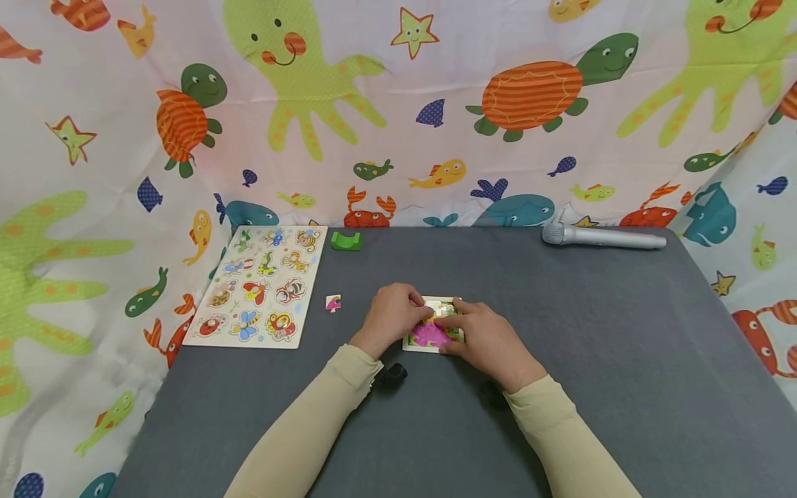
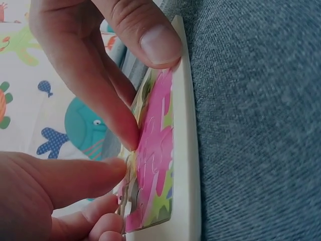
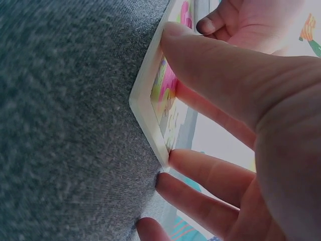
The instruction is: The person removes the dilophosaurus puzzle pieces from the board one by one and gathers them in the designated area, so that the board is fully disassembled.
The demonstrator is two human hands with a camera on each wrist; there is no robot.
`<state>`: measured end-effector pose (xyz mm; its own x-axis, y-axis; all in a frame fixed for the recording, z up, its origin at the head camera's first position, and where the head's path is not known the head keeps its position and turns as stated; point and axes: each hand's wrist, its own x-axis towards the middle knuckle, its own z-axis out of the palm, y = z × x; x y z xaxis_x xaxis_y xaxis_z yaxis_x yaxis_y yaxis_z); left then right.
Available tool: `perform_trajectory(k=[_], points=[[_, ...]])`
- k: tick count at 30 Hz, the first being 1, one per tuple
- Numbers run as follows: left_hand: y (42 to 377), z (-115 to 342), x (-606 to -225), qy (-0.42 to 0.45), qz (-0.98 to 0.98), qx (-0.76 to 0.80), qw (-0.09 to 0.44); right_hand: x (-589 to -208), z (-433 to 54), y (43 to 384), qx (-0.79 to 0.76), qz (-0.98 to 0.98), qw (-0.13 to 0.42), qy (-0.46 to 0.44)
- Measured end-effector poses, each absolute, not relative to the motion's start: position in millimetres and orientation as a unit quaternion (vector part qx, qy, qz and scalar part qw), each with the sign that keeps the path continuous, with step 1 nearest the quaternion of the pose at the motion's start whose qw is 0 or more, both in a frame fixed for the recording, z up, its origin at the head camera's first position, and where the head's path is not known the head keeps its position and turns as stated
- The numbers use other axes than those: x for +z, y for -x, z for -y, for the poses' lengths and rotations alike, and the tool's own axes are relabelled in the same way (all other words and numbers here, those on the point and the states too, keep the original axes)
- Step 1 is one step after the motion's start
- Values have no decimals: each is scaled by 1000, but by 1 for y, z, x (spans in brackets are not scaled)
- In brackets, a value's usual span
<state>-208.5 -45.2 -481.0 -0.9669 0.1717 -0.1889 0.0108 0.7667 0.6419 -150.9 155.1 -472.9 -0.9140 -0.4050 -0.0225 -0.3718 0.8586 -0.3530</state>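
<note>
A small jigsaw puzzle in a white frame (image 1: 420, 348) lies on the grey table, its pieces forming a pink picture with green and yellow. My left hand (image 1: 387, 317) is at the puzzle's upper left, thumb and curled fingers pinching a small puzzle piece (image 2: 121, 194) at the picture's surface; the fingers hide most of it. My right hand (image 1: 492, 337) grips the frame from the right. Its thumb (image 3: 180, 37) presses the near edge, the index finger touches the picture, and other fingertips are at the far corner. One loose pink-and-white puzzle piece (image 1: 333, 302) lies left of my left hand.
A larger peg board of insect pictures (image 1: 303, 332) lies at the left. Behind the loose piece sits a green block (image 1: 346, 241). A silver microphone (image 1: 604, 237) rests along the back right edge, before a curtain (image 1: 386, 90) printed with sea animals.
</note>
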Motion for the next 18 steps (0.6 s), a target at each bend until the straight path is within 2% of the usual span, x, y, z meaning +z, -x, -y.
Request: perform_trajectory(k=[18], points=[[209,49,-483,-50,-924,369,82,-472,-153,150,-171,-964,57,194]])
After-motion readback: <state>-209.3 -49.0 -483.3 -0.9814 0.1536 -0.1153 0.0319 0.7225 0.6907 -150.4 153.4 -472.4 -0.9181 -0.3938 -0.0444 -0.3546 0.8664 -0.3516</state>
